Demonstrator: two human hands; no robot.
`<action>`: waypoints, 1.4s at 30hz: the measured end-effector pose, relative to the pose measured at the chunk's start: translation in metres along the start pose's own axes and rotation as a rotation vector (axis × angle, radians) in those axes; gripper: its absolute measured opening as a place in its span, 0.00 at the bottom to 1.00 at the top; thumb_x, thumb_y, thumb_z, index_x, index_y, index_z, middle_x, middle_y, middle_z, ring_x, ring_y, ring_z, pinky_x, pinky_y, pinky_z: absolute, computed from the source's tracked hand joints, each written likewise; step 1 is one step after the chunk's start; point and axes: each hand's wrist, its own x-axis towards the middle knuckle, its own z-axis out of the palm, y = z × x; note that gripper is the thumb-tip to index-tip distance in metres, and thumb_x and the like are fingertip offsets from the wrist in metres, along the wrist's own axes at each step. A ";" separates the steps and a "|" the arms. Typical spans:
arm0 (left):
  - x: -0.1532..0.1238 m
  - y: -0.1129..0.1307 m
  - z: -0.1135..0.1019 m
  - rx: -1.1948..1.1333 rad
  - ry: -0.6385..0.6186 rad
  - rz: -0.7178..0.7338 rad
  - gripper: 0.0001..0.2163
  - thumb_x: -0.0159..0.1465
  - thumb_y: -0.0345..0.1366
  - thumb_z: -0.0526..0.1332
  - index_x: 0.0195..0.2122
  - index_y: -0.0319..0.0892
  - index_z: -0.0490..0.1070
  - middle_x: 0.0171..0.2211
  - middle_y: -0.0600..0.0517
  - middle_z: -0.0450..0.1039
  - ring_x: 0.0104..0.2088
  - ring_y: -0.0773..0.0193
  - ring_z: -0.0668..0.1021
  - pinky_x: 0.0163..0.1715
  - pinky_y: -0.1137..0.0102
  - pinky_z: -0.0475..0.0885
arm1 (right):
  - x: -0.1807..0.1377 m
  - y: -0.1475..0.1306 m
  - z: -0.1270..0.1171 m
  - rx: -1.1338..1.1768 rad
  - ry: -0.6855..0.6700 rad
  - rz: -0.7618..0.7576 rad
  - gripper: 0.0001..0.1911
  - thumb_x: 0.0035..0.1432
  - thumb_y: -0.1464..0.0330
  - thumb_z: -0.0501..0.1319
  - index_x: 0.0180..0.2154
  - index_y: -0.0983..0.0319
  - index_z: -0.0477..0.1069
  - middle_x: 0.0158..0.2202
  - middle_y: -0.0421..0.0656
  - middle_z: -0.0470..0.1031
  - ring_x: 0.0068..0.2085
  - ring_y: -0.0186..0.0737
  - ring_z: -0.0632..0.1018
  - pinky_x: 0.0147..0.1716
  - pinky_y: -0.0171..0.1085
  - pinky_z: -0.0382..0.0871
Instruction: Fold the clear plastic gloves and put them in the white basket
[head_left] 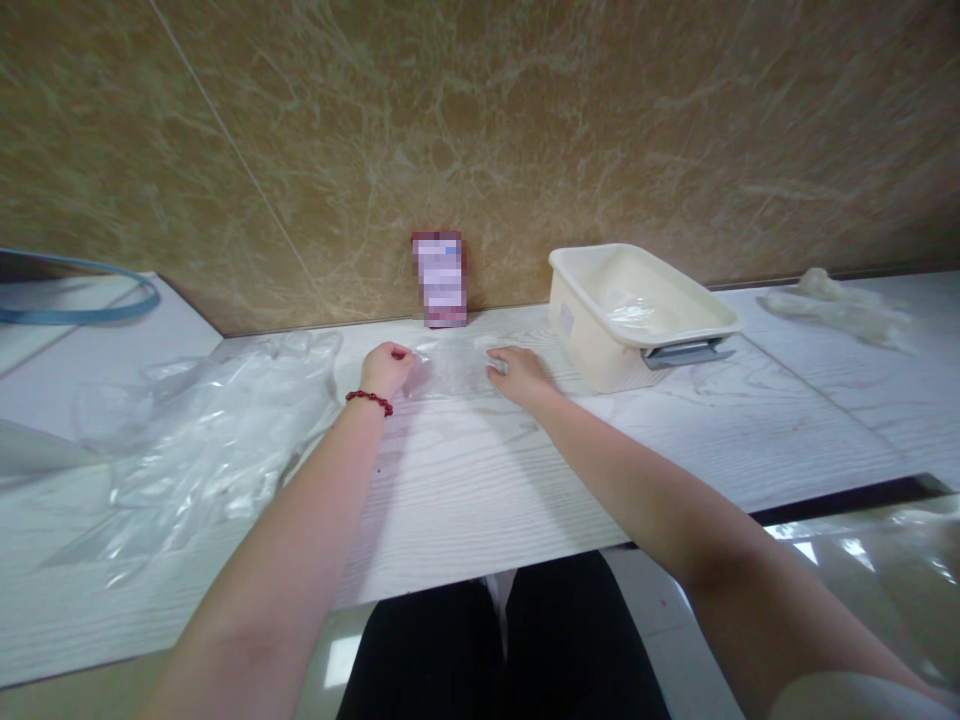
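Note:
A small clear plastic bag (455, 366) lies flat on the white wood-grain table between my two hands. My left hand (386, 370), with a dark red bead bracelet on its wrist, pinches the bag's left end between thumb and fingers. At the opposite end, my right hand (520, 375) curls its thumb and forefinger around the bag's edge, with clear film between them. Just behind the bag, a phone (441, 280) leans upright against the wall, its screen blurred. Left of my left arm spreads a heap of clear plastic bags (217, 430).
A cream plastic bin (592, 345) with a grey handle latch stands right of my right hand, with clear plastic inside. Farther right lies a crumpled translucent bag (840, 305). A blue band (82, 315) is at the far left. The marbled wall (480, 150) borders the table's back.

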 end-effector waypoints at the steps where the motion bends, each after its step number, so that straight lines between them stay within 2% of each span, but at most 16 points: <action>1: -0.001 0.001 -0.001 0.029 -0.009 0.011 0.09 0.50 0.36 0.56 0.30 0.39 0.72 0.32 0.50 0.74 0.33 0.64 0.74 0.34 0.72 0.66 | 0.000 0.000 0.000 -0.018 -0.002 -0.003 0.16 0.51 0.66 0.55 0.42 0.62 0.69 0.45 0.43 0.71 0.47 0.38 0.70 0.49 0.36 0.58; 11: -0.001 0.003 -0.002 0.185 -0.028 0.041 0.09 0.50 0.34 0.56 0.30 0.39 0.73 0.32 0.48 0.75 0.35 0.60 0.75 0.35 0.70 0.67 | 0.003 0.001 0.002 -0.127 -0.044 -0.006 0.17 0.52 0.66 0.54 0.42 0.67 0.69 0.47 0.50 0.68 0.50 0.42 0.67 0.51 0.39 0.54; 17: -0.001 -0.003 0.001 0.119 -0.042 0.118 0.13 0.51 0.36 0.57 0.38 0.37 0.69 0.34 0.48 0.73 0.33 0.65 0.74 0.35 0.73 0.68 | 0.001 -0.003 -0.004 -0.117 -0.081 0.041 0.17 0.51 0.67 0.55 0.42 0.66 0.69 0.47 0.50 0.68 0.51 0.41 0.66 0.51 0.38 0.53; 20: -0.003 -0.004 -0.002 0.144 -0.040 0.147 0.13 0.53 0.35 0.55 0.39 0.37 0.68 0.34 0.48 0.72 0.34 0.65 0.74 0.36 0.72 0.67 | 0.000 -0.003 -0.005 -0.065 -0.049 0.046 0.16 0.50 0.68 0.55 0.41 0.67 0.70 0.46 0.50 0.69 0.49 0.41 0.67 0.51 0.38 0.55; 24: -0.008 0.005 -0.011 0.274 0.038 0.345 0.14 0.56 0.35 0.52 0.42 0.38 0.67 0.39 0.45 0.69 0.40 0.61 0.72 0.43 0.68 0.65 | 0.004 0.001 -0.012 0.055 0.133 0.034 0.13 0.51 0.70 0.54 0.38 0.65 0.71 0.42 0.47 0.72 0.46 0.39 0.69 0.49 0.37 0.58; 27: -0.013 0.016 -0.010 0.309 0.011 0.566 0.15 0.59 0.36 0.49 0.44 0.37 0.66 0.42 0.44 0.68 0.45 0.59 0.69 0.47 0.66 0.62 | 0.007 0.004 -0.020 0.144 0.276 -0.009 0.13 0.52 0.71 0.51 0.38 0.65 0.70 0.42 0.47 0.71 0.46 0.37 0.69 0.47 0.36 0.60; 29: -0.016 0.023 -0.004 0.311 -0.050 0.679 0.16 0.60 0.36 0.47 0.46 0.37 0.65 0.44 0.45 0.68 0.46 0.60 0.68 0.48 0.66 0.61 | 0.008 0.004 -0.024 0.188 0.309 -0.033 0.13 0.53 0.71 0.50 0.39 0.65 0.69 0.43 0.47 0.70 0.45 0.37 0.69 0.45 0.36 0.62; 32: -0.019 0.029 0.008 0.335 -0.120 0.770 0.18 0.61 0.37 0.45 0.48 0.36 0.63 0.47 0.45 0.67 0.48 0.60 0.67 0.50 0.66 0.59 | 0.006 0.003 -0.023 0.190 0.276 -0.043 0.12 0.53 0.71 0.50 0.38 0.64 0.69 0.40 0.47 0.71 0.44 0.37 0.70 0.44 0.35 0.62; 37: -0.022 0.030 0.016 0.424 -0.198 0.777 0.20 0.62 0.39 0.44 0.53 0.37 0.58 0.55 0.45 0.58 0.57 0.58 0.56 0.55 0.61 0.49 | -0.001 -0.006 -0.019 0.132 0.177 -0.078 0.12 0.53 0.70 0.52 0.39 0.65 0.69 0.41 0.47 0.72 0.45 0.37 0.70 0.48 0.35 0.60; 42: -0.025 0.029 0.014 0.414 -0.194 0.729 0.22 0.62 0.38 0.42 0.56 0.35 0.54 0.57 0.43 0.55 0.58 0.58 0.54 0.56 0.60 0.47 | 0.000 -0.022 -0.036 0.141 0.164 -0.013 0.15 0.55 0.68 0.51 0.44 0.64 0.66 0.44 0.45 0.71 0.46 0.37 0.70 0.47 0.35 0.61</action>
